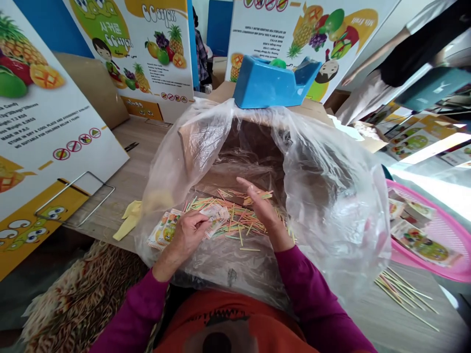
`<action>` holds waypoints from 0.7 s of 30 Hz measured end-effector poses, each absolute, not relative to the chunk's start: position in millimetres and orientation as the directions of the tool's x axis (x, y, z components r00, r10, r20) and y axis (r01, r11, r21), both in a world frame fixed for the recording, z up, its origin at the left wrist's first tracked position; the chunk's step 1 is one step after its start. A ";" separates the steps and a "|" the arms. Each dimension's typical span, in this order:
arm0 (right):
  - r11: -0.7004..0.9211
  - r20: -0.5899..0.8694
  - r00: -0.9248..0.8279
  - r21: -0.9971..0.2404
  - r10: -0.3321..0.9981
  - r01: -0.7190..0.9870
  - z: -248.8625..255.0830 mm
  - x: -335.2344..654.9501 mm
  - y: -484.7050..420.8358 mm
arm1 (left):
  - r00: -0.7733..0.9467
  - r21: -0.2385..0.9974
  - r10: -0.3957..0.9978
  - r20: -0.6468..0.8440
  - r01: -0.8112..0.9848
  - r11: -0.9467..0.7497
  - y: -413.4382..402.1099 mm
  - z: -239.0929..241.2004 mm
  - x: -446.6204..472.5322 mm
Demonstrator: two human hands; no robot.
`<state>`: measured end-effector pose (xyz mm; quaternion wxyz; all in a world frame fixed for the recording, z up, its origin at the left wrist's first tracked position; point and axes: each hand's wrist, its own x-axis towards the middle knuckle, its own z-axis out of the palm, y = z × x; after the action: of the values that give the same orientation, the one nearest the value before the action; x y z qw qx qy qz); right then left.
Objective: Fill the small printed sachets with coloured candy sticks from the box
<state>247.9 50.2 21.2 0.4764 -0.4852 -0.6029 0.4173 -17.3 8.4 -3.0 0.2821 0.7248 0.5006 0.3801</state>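
My left hand (187,234) pinches the edge of a small printed candy packet (217,219), whose far end lies over loose candy sticks. Beneath and left of that hand are several more printed packets (165,229). My right hand (267,215) is tilted on its side with fingers stretched forward at the heap of thin, coloured candy sticks (239,220). Some sticks show on both sides of its fingers; whether it touches them I cannot tell. The heap lies inside a clear plastic bag (331,196) lining a cardboard box on its side.
A blue tape dispenser (272,86) stands on the box. Printed cartons (40,122) rise at left and behind. At right are a pink basket (456,272) holding packets and loose sticks (406,294). A yellow glove-like piece (128,220) lies left. A person (415,54) stands at upper right.
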 end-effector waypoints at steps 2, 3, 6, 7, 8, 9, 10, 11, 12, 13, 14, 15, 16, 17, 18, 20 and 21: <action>0.179 0.179 -0.025 -0.984 0.984 0.003 25.8 238.1 46.7 | 0.180 0.840 0.949 0.259 0.443 -0.314 9.6 0.2 -12.5; 0.174 0.176 -0.020 -0.982 0.984 -0.072 30.8 232.2 43.9 | 0.172 0.865 0.952 0.253 0.400 -0.302 10.6 1.7 -8.6; 0.155 0.173 -0.084 -0.971 0.981 -0.185 52.1 215.9 34.6 | 0.161 0.929 0.961 0.226 0.261 -0.262 13.3 3.6 6.6; 0.159 0.178 -0.127 -0.977 0.976 -0.142 58.9 212.3 32.0 | 0.153 0.947 0.966 0.209 0.217 -0.239 13.8 2.8 11.5; 0.173 0.183 -0.171 -0.982 0.968 -0.070 64.5 210.0 29.8 | 0.142 0.963 0.973 0.185 0.174 -0.208 14.2 1.0 15.7; 0.195 0.189 -0.209 -0.981 0.959 0.010 68.5 209.0 28.0 | 0.129 0.977 0.980 0.153 0.132 -0.169 14.4 -1.4 18.8; 0.221 0.195 -0.247 -0.972 0.949 0.082 70.6 209.2 26.5 | 0.118 0.988 0.986 0.116 0.089 -0.127 14.5 -4.4 20.8; 0.244 0.202 -0.275 -0.961 0.940 0.131 71.0 210.4 25.1 | 0.111 0.995 0.991 0.079 0.050 -0.085 14.4 -7.4 21.8; 0.261 0.207 -0.294 -0.953 0.933 0.156 70.1 212.3 23.9 | 0.108 0.999 0.993 0.047 0.021 -0.050 14.2 -10.1 22.1; 0.268 0.208 -0.307 -0.949 0.928 0.167 68.4 214.5 22.8 | 0.108 1.000 0.994 0.028 0.006 -0.029 13.9 -12.2 22.0; 0.269 0.204 -0.322 -0.947 0.925 0.174 66.6 216.8 21.9 | 0.105 1.000 0.994 0.025 0.006 -0.026 13.5 -13.3 21.9; 0.266 0.193 -0.336 -0.946 0.922 0.184 65.0 219.0 21.2 | 0.102 0.999 0.994 0.037 0.016 -0.038 13.2 -13.4 22.2; 0.259 0.176 -0.354 -0.944 0.919 0.202 64.1 220.9 21.0 | 0.100 0.998 0.993 0.058 0.027 -0.061 13.1 -12.4 23.1; 0.253 0.156 -0.376 -0.942 0.913 0.223 63.8 222.4 21.3 | 0.102 0.996 0.991 0.082 0.034 -0.085 13.2 -10.7 24.7; 0.250 0.137 -0.406 -0.938 0.904 0.240 64.2 223.4 22.2 | 0.111 0.994 0.989 0.102 0.032 -0.106 13.6 -8.6 27.1; 0.252 0.121 -0.457 -0.938 0.881 0.237 66.2 224.2 25.4 | 0.136 0.994 0.985 0.111 -0.008 -0.111 14.9 -4.5 34.0; 0.245 0.125 -0.465 -0.947 0.876 0.207 67.2 224.2 27.3 | 0.149 0.995 0.984 0.093 -0.045 -0.088 15.7 -3.1 37.9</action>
<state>224.2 27.3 67.2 0.3481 -0.3824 -0.7081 0.4808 37.9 15.7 -3.1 0.5226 0.5489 0.4279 0.4925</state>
